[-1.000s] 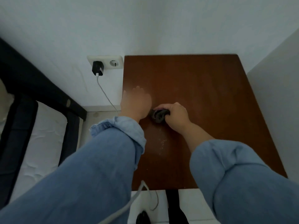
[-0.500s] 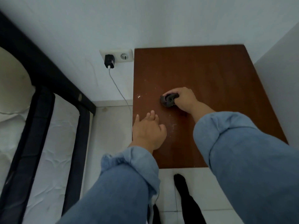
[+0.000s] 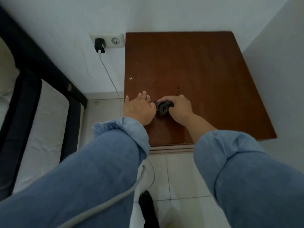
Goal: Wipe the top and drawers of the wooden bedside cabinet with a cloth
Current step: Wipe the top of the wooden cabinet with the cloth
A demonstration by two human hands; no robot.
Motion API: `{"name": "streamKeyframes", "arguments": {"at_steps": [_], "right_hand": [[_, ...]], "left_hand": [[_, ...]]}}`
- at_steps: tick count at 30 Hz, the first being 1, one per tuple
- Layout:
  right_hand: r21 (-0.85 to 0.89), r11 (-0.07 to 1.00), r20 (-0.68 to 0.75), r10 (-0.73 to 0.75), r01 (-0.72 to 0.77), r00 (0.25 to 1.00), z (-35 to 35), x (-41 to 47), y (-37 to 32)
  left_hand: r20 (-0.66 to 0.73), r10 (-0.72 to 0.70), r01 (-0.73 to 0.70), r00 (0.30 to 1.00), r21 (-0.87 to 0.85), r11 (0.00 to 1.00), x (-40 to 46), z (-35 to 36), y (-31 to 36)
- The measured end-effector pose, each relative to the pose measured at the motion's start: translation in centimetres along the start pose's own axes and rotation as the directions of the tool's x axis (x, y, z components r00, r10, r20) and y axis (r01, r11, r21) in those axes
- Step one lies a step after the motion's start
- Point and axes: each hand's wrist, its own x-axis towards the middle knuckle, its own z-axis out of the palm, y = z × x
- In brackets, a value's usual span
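Note:
The wooden bedside cabinet (image 3: 205, 71) stands in a corner, its brown top seen from above with pale specks near its left side. My right hand (image 3: 180, 107) grips a small bunched dark cloth (image 3: 163, 107) and holds it on the top near the front left. My left hand (image 3: 139, 109) rests on the top at the left edge, fingers extended, right beside the cloth. The drawers are hidden below the top; only a strip of the front edge shows.
A wall socket (image 3: 108, 41) with a black charger (image 3: 99, 45) and white cable (image 3: 111, 79) sits left of the cabinet. A black bed frame (image 3: 49, 66) with a white mattress (image 3: 44, 129) fills the left. White walls close the back and right. Tiled floor (image 3: 181, 178) lies below.
My left hand moved forward from the cabinet's front left corner up beside the cloth. My right hand drew the cloth back toward the front. The camera view shifted.

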Motion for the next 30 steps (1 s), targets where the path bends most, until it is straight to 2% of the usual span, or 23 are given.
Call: {"name": "streamKeyframes", "arguments": {"at_steps": [10, 14, 16, 19, 22, 25, 28, 30], "right_hand": [[0.077, 0.996, 0.059, -0.037, 0.032, 0.998, 1.8, -9.2, 2.8], [0.065, 0.998, 0.171, -0.03, 0.019, 0.985, 1.4, -10.4, 2.3], [0.071, 0.997, 0.319, 0.014, -0.038, 0.948, 0.6, -10.7, 2.3], [0.011, 0.991, 0.538, 0.105, -0.132, 0.836, -1.6, -10.6, 2.3], [0.087, 0.958, 0.55, 0.183, -0.274, 0.815, -3.9, -9.6, 2.2], [0.218, 0.867, 0.578, 0.255, -0.448, 0.775, -5.4, -7.5, 1.4], [0.308, 0.796, 0.559, 0.292, -0.521, 0.776, -6.3, -4.6, 0.1], [0.393, 0.748, 0.503, 0.312, -0.535, 0.806, -6.6, -2.8, -1.0]], "left_hand": [[-0.024, -0.063, 0.064, 0.998, 0.02, 0.998, -0.2, 0.7, 0.6], [-0.024, -0.07, 0.07, 0.997, 0.031, 0.997, -0.2, 0.8, 0.7], [-0.002, -0.062, 0.062, 0.998, 0.049, 0.997, -0.3, 0.7, 0.7], [0.018, -0.062, 0.061, 0.998, 0.085, 0.995, -0.6, 0.3, 0.9], [0.054, -0.037, 0.032, 0.998, 0.091, 0.995, -0.6, -0.1, 0.9], [0.079, -0.009, 0.001, 0.997, 0.106, 0.994, -0.5, -0.6, 0.4], [0.074, 0.015, -0.023, 0.997, 0.106, 0.994, -0.3, -0.9, 0.2], [0.058, 0.043, -0.048, 0.997, 0.094, 0.994, -0.4, -1.1, 0.1]]}}
